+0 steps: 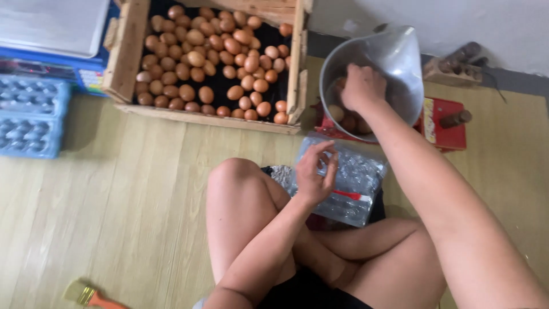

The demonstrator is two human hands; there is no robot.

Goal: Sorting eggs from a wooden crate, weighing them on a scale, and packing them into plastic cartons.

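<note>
Eggs (349, 121) lie in the metal bowl (394, 63), where the right hand (361, 87) reaches, grip hidden. Left hand (313, 171) hovers over the clear egg carton (357, 183), fingers loosely curled, empty

Head view, steeply downward, close over lap

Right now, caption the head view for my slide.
Seated person's right hand reaches into a metal bowl of eggs; left hand hovers over a clear plastic egg carton.

egg crate (127, 51) left of scale bowl (394, 63), eggs (346, 117) in bowl, carton (357, 183) in front
</note>
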